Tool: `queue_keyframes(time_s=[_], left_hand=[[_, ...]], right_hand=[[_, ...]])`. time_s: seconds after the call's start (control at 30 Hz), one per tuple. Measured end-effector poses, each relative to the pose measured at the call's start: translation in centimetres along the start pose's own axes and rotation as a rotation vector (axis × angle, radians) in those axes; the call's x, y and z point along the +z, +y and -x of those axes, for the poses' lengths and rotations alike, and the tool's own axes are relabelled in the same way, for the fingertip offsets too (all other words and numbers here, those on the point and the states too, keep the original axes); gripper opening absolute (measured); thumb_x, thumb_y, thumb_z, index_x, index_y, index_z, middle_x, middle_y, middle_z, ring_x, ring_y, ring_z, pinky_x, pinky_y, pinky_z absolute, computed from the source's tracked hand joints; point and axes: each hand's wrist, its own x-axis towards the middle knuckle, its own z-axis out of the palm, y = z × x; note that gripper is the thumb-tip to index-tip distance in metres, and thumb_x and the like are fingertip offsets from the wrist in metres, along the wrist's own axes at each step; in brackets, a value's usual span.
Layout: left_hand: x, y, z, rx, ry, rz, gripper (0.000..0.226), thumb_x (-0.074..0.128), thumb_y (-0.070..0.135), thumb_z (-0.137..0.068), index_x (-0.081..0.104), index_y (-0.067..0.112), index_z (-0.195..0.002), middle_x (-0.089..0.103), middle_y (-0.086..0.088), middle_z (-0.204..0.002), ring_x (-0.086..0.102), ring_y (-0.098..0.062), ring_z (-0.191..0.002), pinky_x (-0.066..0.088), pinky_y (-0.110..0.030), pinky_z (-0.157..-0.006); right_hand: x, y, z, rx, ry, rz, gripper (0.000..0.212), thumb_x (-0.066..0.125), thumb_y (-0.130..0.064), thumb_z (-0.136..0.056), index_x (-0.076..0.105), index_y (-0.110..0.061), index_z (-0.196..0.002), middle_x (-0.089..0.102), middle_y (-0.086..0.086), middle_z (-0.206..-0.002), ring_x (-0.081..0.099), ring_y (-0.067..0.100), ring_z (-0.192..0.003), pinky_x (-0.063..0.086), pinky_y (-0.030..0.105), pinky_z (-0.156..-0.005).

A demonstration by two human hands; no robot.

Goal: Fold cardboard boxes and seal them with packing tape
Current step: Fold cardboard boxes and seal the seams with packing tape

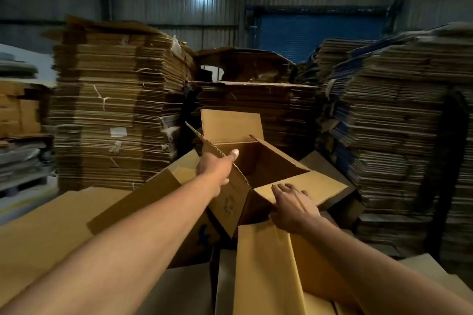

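Observation:
An opened brown cardboard box [258,161] sits tilted in the middle of the view, with its flaps spread and its dark inside showing. My left hand [215,165] grips the box's left wall at the top edge, thumb inside the opening. My right hand [294,208] rests on the near right flap [322,186], fingers spread flat on it and thumb tucked under the flap's edge. The far flap [230,126] stands upright. No tape is in view.
Flat yellow-brown cardboard sheets [51,233] lie under and around the box. Tall stacks of flattened cartons stand behind: left stack [112,110], middle stack [256,102], right stack [399,135]. A blue roller door [320,30] is at the back.

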Motion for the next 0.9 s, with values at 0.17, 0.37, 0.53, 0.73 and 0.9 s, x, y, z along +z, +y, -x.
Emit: queue_keyframes(time_s=[0.17,0.37,0.53,0.73,0.9], left_hand=[[2.1,0.6,-2.1,-0.101,-0.122,0.179,0.058,0.053,-0.002,-0.102,0.032,0.012,-0.154,0.041,-0.013,-0.156,0.067,-0.03,-0.101,0.062,-0.029,-0.067],[2.8,4.3,-3.1,-0.01,-0.171,0.271,0.064,0.046,-0.005,-0.102,0.028,0.016,-0.16,0.04,-0.012,-0.158,0.063,-0.018,-0.068,0.058,-0.047,-0.099],[2.4,9.6,-2.0,0.101,-0.282,0.302,0.057,0.041,-0.006,-0.102,0.036,0.009,-0.156,0.047,-0.014,-0.154,0.071,-0.012,-0.055,0.062,-0.044,-0.091],[-1.2,16.9,5.1,0.206,-0.38,0.371,0.048,0.043,-0.012,-0.101,0.048,0.002,-0.146,0.055,-0.017,-0.142,0.062,-0.035,-0.12,0.065,-0.033,-0.067],[-6.5,21.3,15.5,0.263,-0.388,0.441,0.037,0.043,-0.015,-0.099,0.058,0.007,-0.124,0.06,-0.019,-0.139,0.062,-0.035,-0.123,0.064,-0.042,-0.082]], right_hand=[[3.2,0.3,0.5,0.122,-0.11,-0.013,0.074,0.054,-0.025,-0.103,0.012,-0.023,-0.164,0.028,0.006,-0.167,0.035,0.031,-0.148,0.041,0.051,-0.115],[0.6,2.2,0.1,0.17,0.084,0.009,0.065,0.048,-0.023,-0.107,0.014,-0.019,-0.162,0.043,0.009,-0.156,0.063,0.023,-0.11,0.057,0.029,-0.072],[-7.2,3.6,1.2,0.203,0.231,0.089,0.064,0.054,-0.024,-0.104,0.024,-0.018,-0.16,0.042,0.008,-0.16,0.064,0.029,-0.118,0.056,0.039,-0.082],[-16.2,3.2,5.3,0.234,0.352,0.078,0.047,0.05,-0.014,-0.102,0.04,-0.021,-0.147,0.062,0.002,-0.127,0.067,0.025,-0.093,0.046,0.033,-0.062],[-24.8,2.6,12.9,0.134,0.432,0.099,0.039,0.049,-0.028,-0.105,0.041,-0.025,-0.142,0.063,0.001,-0.122,0.068,0.027,-0.095,0.045,0.036,-0.065]])
